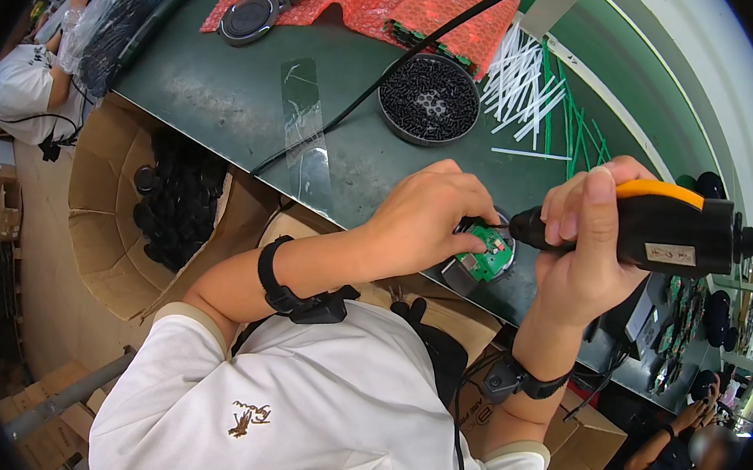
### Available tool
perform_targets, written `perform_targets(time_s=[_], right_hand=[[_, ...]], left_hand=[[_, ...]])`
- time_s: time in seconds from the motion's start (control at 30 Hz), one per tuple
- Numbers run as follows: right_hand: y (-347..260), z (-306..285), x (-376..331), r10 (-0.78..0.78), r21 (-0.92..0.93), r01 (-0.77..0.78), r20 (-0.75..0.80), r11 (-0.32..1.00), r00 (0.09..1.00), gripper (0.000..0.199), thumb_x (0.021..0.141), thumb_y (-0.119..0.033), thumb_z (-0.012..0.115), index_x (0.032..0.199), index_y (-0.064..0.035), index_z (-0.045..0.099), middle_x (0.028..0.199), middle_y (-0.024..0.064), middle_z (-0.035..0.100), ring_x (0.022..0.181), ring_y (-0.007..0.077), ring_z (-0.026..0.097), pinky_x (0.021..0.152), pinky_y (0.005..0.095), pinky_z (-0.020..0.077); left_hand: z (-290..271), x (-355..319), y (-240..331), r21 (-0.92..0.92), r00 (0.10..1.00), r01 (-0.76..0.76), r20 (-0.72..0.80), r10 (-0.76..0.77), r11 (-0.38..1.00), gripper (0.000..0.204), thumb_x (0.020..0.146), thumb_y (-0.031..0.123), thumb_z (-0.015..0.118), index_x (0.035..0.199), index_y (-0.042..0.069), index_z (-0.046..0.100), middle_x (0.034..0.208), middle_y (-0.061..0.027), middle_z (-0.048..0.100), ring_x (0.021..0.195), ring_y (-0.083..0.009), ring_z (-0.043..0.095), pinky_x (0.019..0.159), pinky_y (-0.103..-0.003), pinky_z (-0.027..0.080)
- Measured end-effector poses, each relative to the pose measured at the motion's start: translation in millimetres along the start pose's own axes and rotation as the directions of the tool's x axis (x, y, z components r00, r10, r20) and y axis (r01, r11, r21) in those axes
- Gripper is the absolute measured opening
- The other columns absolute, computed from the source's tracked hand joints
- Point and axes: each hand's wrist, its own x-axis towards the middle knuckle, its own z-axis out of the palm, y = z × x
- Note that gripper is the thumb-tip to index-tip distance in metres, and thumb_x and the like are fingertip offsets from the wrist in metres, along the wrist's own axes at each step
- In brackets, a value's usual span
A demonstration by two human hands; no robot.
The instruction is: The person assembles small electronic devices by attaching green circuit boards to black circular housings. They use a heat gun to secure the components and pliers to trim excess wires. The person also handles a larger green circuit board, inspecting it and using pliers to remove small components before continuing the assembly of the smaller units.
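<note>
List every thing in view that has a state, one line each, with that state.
left hand: pressed down on the round part, steadying it
right hand: closed around the electric screwdriver
electric screwdriver: held, tip at the green circuit board
green circuit board: exposed, seated in the round part
round tray of black screws: full
cardboard box: open, holding black parts

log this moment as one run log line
left hand: steadies round black unit with green circuit board | right hand: grips electric screwdriver, tip at board | round tray of black screws behind on green bench
</note>
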Motion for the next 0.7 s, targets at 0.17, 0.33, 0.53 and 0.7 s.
perform_targets(time_s=[0.17, 0.33, 0.53, 0.7], right_hand=[[1.4, 0.2, -0.1, 0.021, 0.001, -0.021, 0.022, 1.0, 1.0, 0.016, 0.1, -0.009, 0.066, 0.103, 0.0005, 0.054, 0.063, 0.0009, 0.047, 0.048, 0.0085, 0.041, 0.049, 0.0273, 0.0375], [1.6, -1.0, -0.4, 0.039, -0.028, -0.037, 0.103, 0.999, 0.994, 0.018, 0.101, -0.011, 0.067, 0.1, -0.0018, 0.051, 0.063, 0.001, 0.046, 0.048, 0.0094, 0.041, 0.049, 0.0278, 0.0374], [6.7, -7.4, -3.4, 0.054, 0.068, -0.065, 0.15, 0.996, 0.987, 0.02, 0.093, -0.004, 0.075, 0.098, -0.0026, 0.056, 0.071, 0.0012, 0.053, 0.051, 0.0081, 0.048, 0.048, 0.0241, 0.0404], [10.1, -8.8, -3.9, 0.057, 0.093, -0.073, 0.16, 0.993, 0.985, 0.021, 0.09, -0.002, 0.079, 0.098, -0.0021, 0.059, 0.076, 0.0023, 0.059, 0.053, 0.0074, 0.053, 0.049, 0.0218, 0.0421]], left_hand=[[0.3, 0.3, -0.3, 0.019, 1.0, -0.016, -0.011, 0.016, 1.0, 0.033, 0.071, 0.012, 0.088, 0.101, 0.004, 0.075, 0.103, -0.008, 0.074, 0.095, -0.0298, 0.065, 0.088, -0.04, 0.048], [-0.6, 0.4, 0.1, 0.01, 1.0, -0.01, -0.006, 0.01, 1.0, 0.033, 0.071, 0.012, 0.088, 0.101, 0.005, 0.075, 0.102, -0.0077, 0.073, 0.093, -0.0298, 0.064, 0.087, -0.04, 0.048], [1.9, -1.1, -1.7, 0.012, 0.998, -0.037, -0.054, 0.037, 0.999, 0.033, 0.07, 0.012, 0.088, 0.099, 0.005, 0.075, 0.099, -0.0077, 0.072, 0.091, -0.03, 0.064, 0.085, -0.041, 0.047], [2.8, -2.3, -1.7, 0.025, 0.999, -0.021, -0.046, 0.022, 0.999, 0.034, 0.069, 0.012, 0.088, 0.1, 0.006, 0.075, 0.098, -0.0076, 0.071, 0.093, -0.0305, 0.063, 0.086, -0.042, 0.048]])
